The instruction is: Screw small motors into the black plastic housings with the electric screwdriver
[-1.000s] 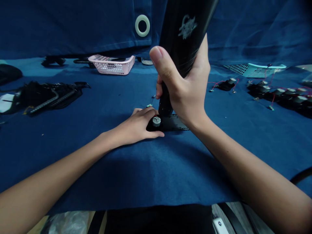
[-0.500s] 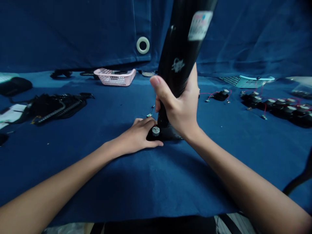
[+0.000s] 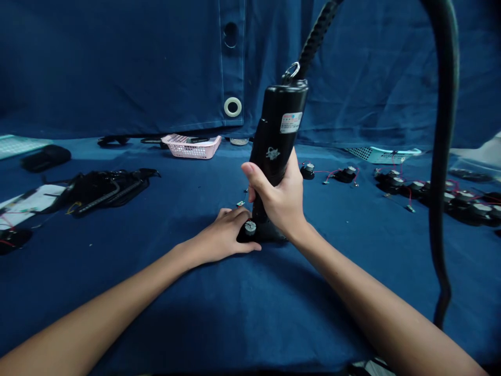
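Observation:
My right hand (image 3: 279,196) is wrapped round the body of a corded electric screwdriver (image 3: 279,125), black, with a white label and a metal ring at its top. It stands slightly tilted, its lower end down at a small black plastic part with a round silver motor (image 3: 250,227) on it. My left hand (image 3: 229,232) holds this part against the cloth from the left, thumb in front and fingers behind. The screwdriver's tip is hidden. A small green circuit board (image 3: 240,204) on a wire lies just beyond my left fingers.
The thick black cord (image 3: 442,156) loops down on the right. Several black parts with motors and red wires (image 3: 465,201) lie at the right. Black housings (image 3: 113,190) lie at the left. A pink basket (image 3: 191,146) and a turquoise basket (image 3: 385,155) stand at the back, before a blue curtain (image 3: 136,62).
The view has shifted, so the screwdriver's top, ring and cord now show and it looks smaller. Both hands keep their hold at the same black part.

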A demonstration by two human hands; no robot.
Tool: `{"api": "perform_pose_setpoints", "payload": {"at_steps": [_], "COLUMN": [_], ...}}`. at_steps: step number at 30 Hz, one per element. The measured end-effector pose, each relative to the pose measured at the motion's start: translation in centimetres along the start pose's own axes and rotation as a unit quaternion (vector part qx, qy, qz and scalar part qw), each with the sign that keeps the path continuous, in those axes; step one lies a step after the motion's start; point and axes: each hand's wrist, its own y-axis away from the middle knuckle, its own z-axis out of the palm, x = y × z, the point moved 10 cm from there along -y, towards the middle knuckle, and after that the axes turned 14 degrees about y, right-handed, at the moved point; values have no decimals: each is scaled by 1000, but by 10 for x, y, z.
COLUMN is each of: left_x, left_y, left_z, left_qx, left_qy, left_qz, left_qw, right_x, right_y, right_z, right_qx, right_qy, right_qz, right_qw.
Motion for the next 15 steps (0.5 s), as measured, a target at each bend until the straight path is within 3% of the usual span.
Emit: {"api": "perform_pose_setpoints", "payload": {"at_steps": [7,15], "left_x": [-4,-2], "left_y": [2,-1], "left_z": [0,1], "left_qx": [-2,-3], "left_qy": [9,16], "left_qz": [-29,-14], "left_qw": [1000,1000], "right_x": [-1,-2], "right_y": [0,1], "right_z": [0,-1], "right_qx": [1,7], "right_qy": [3,8], "right_qz": [-1,-8], "right_qw": [1000,1000]}}
